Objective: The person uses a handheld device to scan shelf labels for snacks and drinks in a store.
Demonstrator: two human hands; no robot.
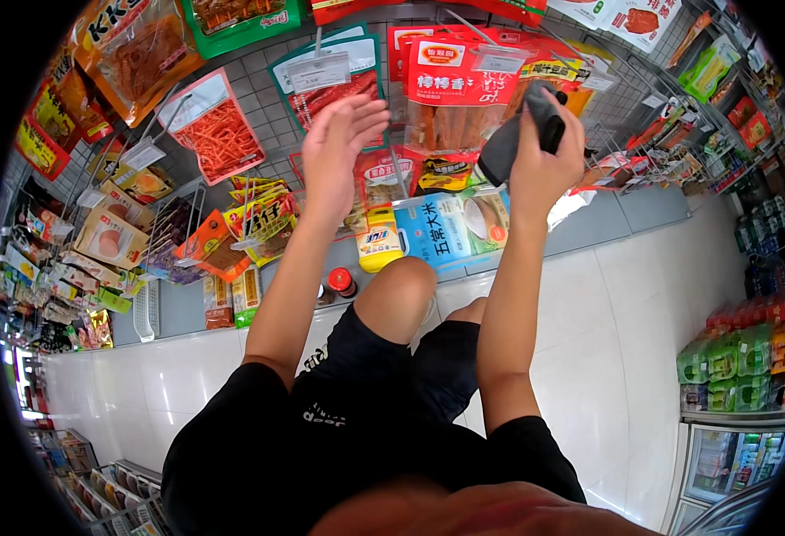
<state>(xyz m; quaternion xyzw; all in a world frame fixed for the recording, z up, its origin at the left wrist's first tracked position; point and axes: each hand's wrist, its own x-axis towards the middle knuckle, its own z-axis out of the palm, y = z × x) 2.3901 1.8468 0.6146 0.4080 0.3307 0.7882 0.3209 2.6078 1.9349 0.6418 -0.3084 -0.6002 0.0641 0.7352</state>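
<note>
My right hand (553,154) is raised on the right, its fingers closed on a dark grey cloth (506,147) and a black object (552,134) whose kind I cannot tell. My left hand (342,147) holds nothing; its fingers reach toward the red-and-white snack packets (359,90) with green edges. Between the hands hang red snack bags (456,87) with clear lower windows, on metal hooks. Whether the cloth touches them I cannot tell. Below stand a yellow bottle (380,244) with a white label and a blue rice bag (436,231).
A pink-edged snack packet (213,127) hangs on the left. Wire baskets (188,214) of packets line the lower left. A red-capped jar (343,281) stands on the grey ledge (566,221). Green bottle packs (724,362) are stacked at right, above a glass-fronted cooler (734,462).
</note>
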